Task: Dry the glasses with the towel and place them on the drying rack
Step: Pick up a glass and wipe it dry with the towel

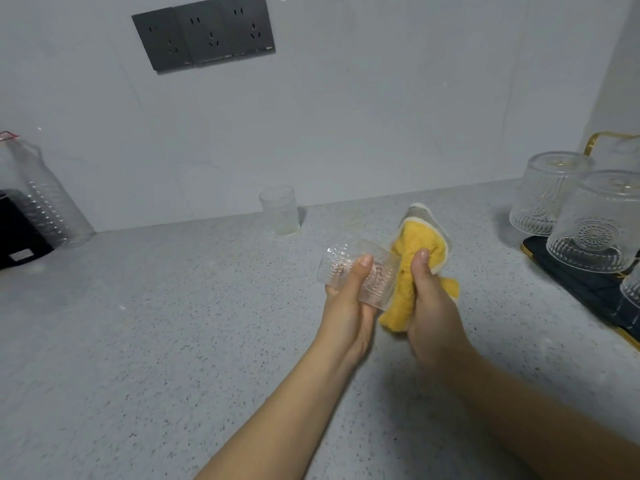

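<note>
Ribbed glass (pixel 356 273) sideways above bench (pixel 173 323) centre, left hand (pixel 349 303) grip wrapped round it | right hand (pixel 433 306) grip clenching yellow towel (pixel 415 271) at mouth for wiping | drying rack (pixel 585 289) at 3 o'clock

Pretty soft, even light, faint shadows on the table (pixel 173 323); wide-angle bends the edges, everything slightly blurry.

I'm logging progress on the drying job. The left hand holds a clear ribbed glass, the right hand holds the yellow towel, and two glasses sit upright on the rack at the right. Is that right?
Not quite. In the head view the two patterned clear glasses on the dark gold-edged drying rack stand upside down, bases up. The rest holds: the left hand grips the clear ribbed glass and the right hand the yellow towel.
</note>
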Demonstrator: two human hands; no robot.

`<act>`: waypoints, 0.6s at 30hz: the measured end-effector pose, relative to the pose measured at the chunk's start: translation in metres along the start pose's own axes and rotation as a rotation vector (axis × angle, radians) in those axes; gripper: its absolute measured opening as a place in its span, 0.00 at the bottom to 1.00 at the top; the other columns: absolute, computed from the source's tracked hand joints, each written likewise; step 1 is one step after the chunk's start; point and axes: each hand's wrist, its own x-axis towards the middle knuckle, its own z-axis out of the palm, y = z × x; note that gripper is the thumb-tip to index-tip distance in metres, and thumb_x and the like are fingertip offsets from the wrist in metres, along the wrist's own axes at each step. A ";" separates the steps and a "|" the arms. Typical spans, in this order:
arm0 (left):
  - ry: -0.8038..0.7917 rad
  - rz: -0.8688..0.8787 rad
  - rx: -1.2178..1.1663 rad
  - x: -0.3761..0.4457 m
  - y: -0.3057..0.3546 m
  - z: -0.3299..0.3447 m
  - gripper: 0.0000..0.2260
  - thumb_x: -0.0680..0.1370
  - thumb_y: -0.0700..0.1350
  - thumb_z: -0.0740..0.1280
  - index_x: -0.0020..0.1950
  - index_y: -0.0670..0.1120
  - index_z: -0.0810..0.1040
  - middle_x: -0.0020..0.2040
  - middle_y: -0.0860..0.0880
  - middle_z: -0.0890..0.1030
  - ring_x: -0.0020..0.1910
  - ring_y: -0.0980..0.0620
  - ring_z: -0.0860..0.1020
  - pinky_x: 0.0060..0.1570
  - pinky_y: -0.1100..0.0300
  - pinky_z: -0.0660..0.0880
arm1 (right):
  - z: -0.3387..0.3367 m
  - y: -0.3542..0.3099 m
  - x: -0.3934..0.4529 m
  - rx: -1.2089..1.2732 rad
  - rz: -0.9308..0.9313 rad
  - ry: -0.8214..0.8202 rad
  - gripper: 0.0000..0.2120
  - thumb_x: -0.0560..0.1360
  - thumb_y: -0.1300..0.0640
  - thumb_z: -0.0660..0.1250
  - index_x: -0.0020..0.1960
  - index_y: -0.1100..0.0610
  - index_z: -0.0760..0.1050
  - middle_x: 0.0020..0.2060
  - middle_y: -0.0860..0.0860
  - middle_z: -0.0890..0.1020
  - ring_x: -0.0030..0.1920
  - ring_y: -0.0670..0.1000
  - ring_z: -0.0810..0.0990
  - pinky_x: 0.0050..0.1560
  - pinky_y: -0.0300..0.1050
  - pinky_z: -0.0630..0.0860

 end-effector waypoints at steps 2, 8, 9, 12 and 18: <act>-0.034 -0.017 0.026 0.001 -0.002 -0.002 0.22 0.71 0.39 0.74 0.63 0.39 0.73 0.61 0.33 0.78 0.62 0.36 0.77 0.65 0.42 0.72 | -0.005 -0.007 0.004 -0.030 0.038 0.050 0.43 0.58 0.22 0.62 0.62 0.49 0.75 0.56 0.50 0.82 0.58 0.53 0.80 0.65 0.58 0.69; -0.077 0.009 0.064 0.000 -0.003 -0.002 0.32 0.69 0.42 0.75 0.70 0.38 0.69 0.64 0.34 0.77 0.65 0.36 0.75 0.65 0.40 0.72 | -0.011 -0.016 0.007 0.059 0.074 0.125 0.31 0.72 0.30 0.54 0.62 0.50 0.75 0.54 0.52 0.83 0.54 0.55 0.81 0.60 0.60 0.73; -0.047 0.010 0.044 -0.001 -0.004 -0.002 0.31 0.68 0.42 0.76 0.69 0.39 0.69 0.64 0.34 0.77 0.65 0.36 0.76 0.66 0.39 0.70 | -0.009 -0.014 0.008 0.071 0.078 0.130 0.33 0.70 0.29 0.55 0.63 0.50 0.74 0.55 0.52 0.82 0.55 0.55 0.81 0.61 0.59 0.73; 0.019 -0.005 -0.059 0.004 -0.004 -0.003 0.39 0.67 0.46 0.79 0.72 0.39 0.65 0.66 0.33 0.75 0.66 0.36 0.74 0.68 0.39 0.69 | 0.004 -0.005 0.001 0.125 0.116 0.095 0.43 0.58 0.25 0.65 0.64 0.52 0.74 0.59 0.53 0.80 0.59 0.56 0.78 0.66 0.59 0.68; -0.044 -0.057 -0.082 0.005 0.001 -0.008 0.43 0.65 0.52 0.81 0.72 0.35 0.67 0.66 0.31 0.74 0.67 0.34 0.73 0.69 0.38 0.67 | 0.020 0.011 -0.017 0.013 -0.060 -0.057 0.47 0.59 0.24 0.65 0.71 0.47 0.65 0.69 0.45 0.71 0.69 0.47 0.69 0.72 0.55 0.60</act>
